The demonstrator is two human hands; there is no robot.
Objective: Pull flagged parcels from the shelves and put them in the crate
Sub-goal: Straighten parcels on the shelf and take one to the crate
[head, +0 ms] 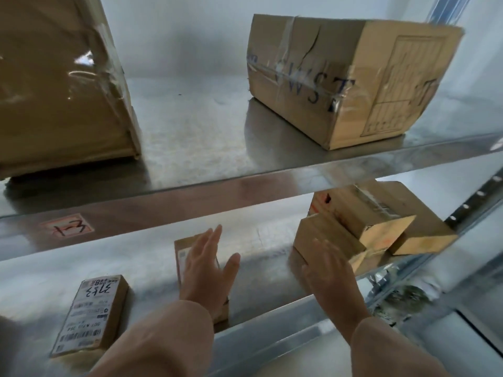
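Under left hand (206, 270): small parcel (181, 250) | right hand (329, 278): near stacked parcels (362, 213)

Lower shelf (136, 265): left hand (206, 270), fingers straight, over a small parcel (183, 251). Right hand (329, 273), fingers spread, blurred, at the stacked boxes (362, 213); contact unclear. Labelled parcel (92, 314) lies flat further left. Upper shelf (190, 131): two large taped cartons (340, 83), well apart.

"3753" handwritten on parcel label (95, 291)
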